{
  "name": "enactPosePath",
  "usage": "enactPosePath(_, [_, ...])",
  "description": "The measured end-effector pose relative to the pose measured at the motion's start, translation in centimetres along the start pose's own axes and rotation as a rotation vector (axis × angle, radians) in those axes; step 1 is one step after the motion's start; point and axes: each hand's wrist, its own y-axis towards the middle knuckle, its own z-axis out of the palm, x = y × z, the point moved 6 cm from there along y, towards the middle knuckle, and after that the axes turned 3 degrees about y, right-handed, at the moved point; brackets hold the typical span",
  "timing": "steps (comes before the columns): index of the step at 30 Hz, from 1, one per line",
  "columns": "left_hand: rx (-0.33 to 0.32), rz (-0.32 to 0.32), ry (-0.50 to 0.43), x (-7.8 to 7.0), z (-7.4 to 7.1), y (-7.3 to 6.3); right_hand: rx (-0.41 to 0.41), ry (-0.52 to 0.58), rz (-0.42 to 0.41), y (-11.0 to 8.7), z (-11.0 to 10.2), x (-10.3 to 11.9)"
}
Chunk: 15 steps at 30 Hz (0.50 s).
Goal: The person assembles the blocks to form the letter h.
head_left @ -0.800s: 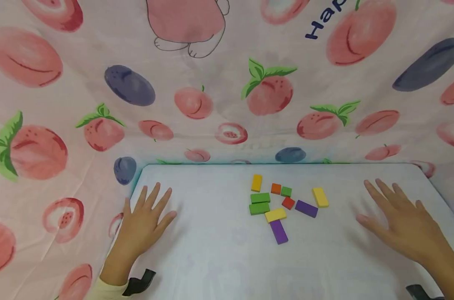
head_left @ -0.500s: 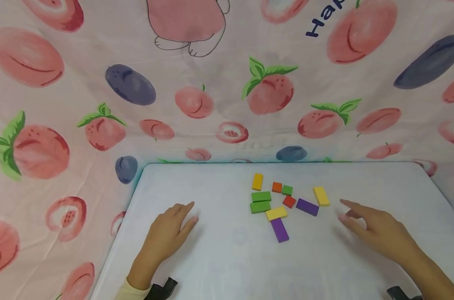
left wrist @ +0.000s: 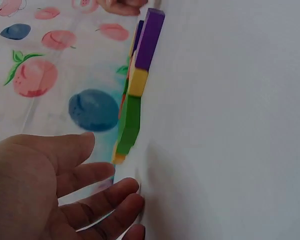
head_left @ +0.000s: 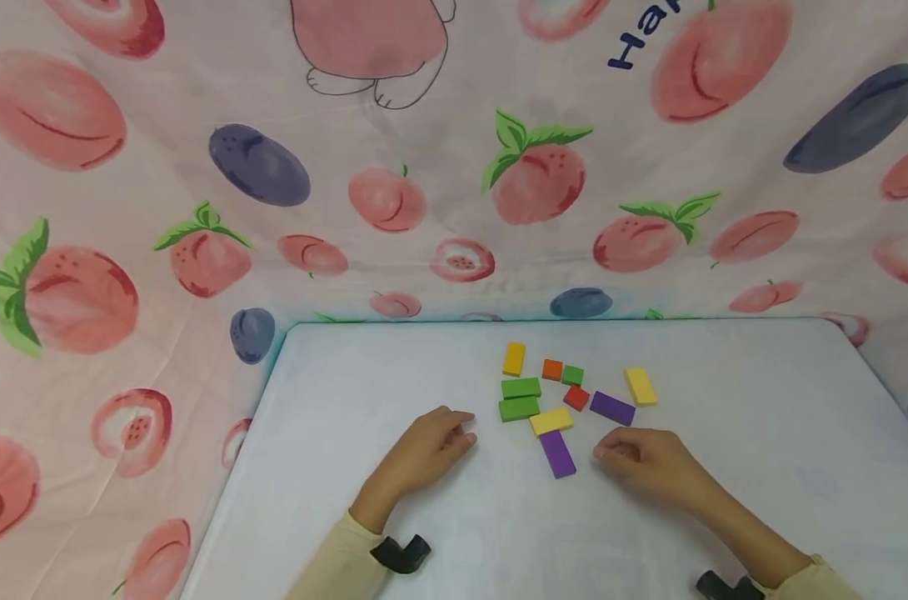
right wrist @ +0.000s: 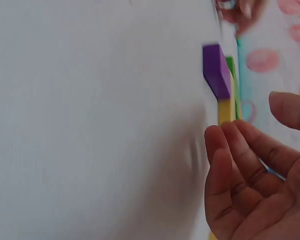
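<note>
Several small coloured blocks lie in a loose cluster on the white table. My left hand [head_left: 424, 450] hovers left of the green blocks [head_left: 519, 408], fingers relaxed and holding nothing. My right hand [head_left: 652, 464] is just below the purple block [head_left: 612, 408] on the right, loosely bent and also holding nothing. Between the hands, a second purple block [head_left: 557, 454] meets a yellow block [head_left: 551, 422]. In the left wrist view, the left thumb and fingers [left wrist: 97, 200] are spread apart beside the blocks. The right wrist view has the right fingers [right wrist: 255, 160] gently bent with the thumb apart.
Two red blocks [head_left: 576, 397] and a small green cube [head_left: 572, 375] sit in the middle of the cluster. A yellow block [head_left: 513, 359] lies at its back left, another yellow block [head_left: 641, 387] at its right. Fruit-print cloth [head_left: 394, 275] hangs behind the white table [head_left: 349, 367].
Both hands have moved inward from the table's sides toward the blocks. Their fingers were spread wide and are now loosely bent. The blocks have stayed in place.
</note>
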Motion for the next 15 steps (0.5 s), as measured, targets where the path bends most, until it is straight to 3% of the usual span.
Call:
enactPosePath(7, [0.03, -0.011, -0.054, -1.0, 1.9, 3.5, -0.001, 0.018, 0.02, 1.5, 2.2, 1.4])
enactPosePath(15, [-0.005, -0.065, -0.039, -1.9, 2.7, 5.7, 0.0, 0.008, 0.013, 2.9, 3.2, 2.3])
